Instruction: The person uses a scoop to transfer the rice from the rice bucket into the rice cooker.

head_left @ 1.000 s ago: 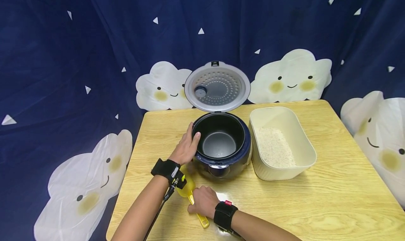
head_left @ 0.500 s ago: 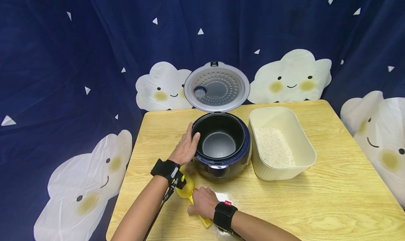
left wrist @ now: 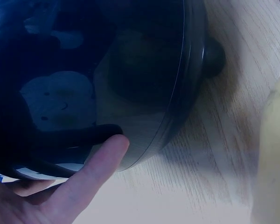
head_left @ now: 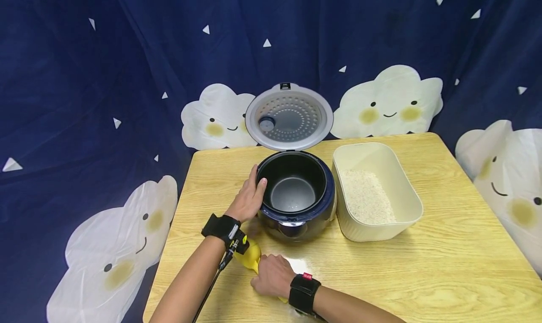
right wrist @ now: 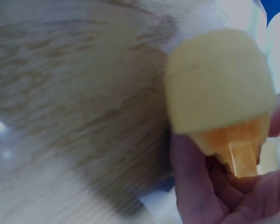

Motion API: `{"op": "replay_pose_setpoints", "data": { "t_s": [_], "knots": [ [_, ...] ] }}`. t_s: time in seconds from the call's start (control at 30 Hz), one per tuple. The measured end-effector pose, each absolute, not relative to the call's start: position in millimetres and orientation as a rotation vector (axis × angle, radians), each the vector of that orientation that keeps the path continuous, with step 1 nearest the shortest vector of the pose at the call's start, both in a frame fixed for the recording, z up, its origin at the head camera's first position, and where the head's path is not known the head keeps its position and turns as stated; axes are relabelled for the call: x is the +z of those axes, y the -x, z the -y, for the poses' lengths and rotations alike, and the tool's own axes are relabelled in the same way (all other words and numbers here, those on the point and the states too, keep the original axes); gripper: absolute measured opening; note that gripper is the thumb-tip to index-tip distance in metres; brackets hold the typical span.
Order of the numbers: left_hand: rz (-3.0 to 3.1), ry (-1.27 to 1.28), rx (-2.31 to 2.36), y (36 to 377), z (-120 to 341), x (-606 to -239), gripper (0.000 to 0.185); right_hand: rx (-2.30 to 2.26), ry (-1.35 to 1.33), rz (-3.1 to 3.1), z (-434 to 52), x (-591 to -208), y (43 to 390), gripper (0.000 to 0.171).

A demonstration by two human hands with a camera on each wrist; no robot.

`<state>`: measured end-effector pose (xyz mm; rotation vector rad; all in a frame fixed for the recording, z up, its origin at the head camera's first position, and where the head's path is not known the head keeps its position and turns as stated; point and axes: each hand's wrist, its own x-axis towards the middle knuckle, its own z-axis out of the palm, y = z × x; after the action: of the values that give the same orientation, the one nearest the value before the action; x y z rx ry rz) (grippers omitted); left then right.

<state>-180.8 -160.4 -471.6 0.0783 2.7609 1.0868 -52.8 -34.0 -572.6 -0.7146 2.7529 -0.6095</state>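
My left hand (head_left: 247, 198) rests against the left side of a dark blue rice cooker (head_left: 292, 226), its fingers extended. In the left wrist view one of those fingers (left wrist: 95, 175) lies along the glossy cooker wall (left wrist: 130, 93). The cooker's grey lid (head_left: 292, 118) stands up, and its dark inner pot (head_left: 293, 193) holds nothing. In front of the cooker, my right hand (head_left: 274, 275) grips a yellow scoop (head_left: 251, 256) by the handle. Most of that handle is hidden under the hand; its pale end (right wrist: 219, 84) fills much of the right wrist view.
A cream bin (head_left: 404, 205) with white rice (head_left: 367, 198) at its bottom stands right beside the cooker. Both are on a wooden table (head_left: 457, 247). A dark blue curtain (head_left: 139, 54) with cloud shapes hangs around the back and sides.
The right hand has closed further around the scoop's handle and shifted slightly, and the scoop has turned in its grip, with less of the handle showing. The left hand stays on the cooker.
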Motion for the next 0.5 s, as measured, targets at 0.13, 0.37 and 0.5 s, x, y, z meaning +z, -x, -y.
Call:
{"op": "replay_pose_setpoints", "data": {
  "t_s": [0.13,0.37,0.5],
  "knots": [
    [-2.754,-0.085,1.099,180.7,160.3,-472.1,0.072,-0.601,0.730,-2.738,31.6,-572.7,51.9,0.029],
    [-2.749,-0.104,1.099,180.6,161.8,-471.8,0.070,-0.611,0.788,-2.746,27.5,-576.5,52.3,0.015],
    [-2.755,-0.109,1.098,180.6,162.3,-472.6,0.069,-0.601,0.866,-2.762,23.3,-581.2,51.2,0.013]
  ]
}}
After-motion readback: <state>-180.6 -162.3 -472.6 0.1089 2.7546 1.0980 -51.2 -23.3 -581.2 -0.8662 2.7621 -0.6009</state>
